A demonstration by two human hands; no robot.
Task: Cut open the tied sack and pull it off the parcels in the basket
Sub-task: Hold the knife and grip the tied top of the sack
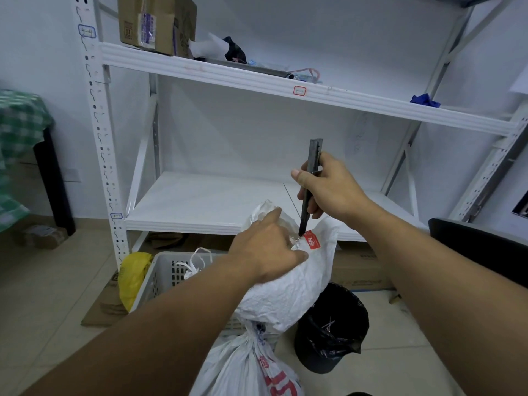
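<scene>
A white woven sack [288, 292] rests on the grey slotted basket [163, 277], its tied neck bunched at the top beside a red tag [312, 240]. My left hand [265, 250] grips the sack just below the tied neck. My right hand [331, 187] holds a dark utility knife [310, 181] pointing down, its tip touching the sack at the tie next to the red tag. The parcels inside the sack are hidden.
A second tied white sack [251, 364] with red print lies in front of the basket. A black-lined bin [331, 324] stands to the right, a yellow bag [133, 275] to the left. A white metal shelf rack [217, 201] stands behind, with flat cardboard [360, 270] under it.
</scene>
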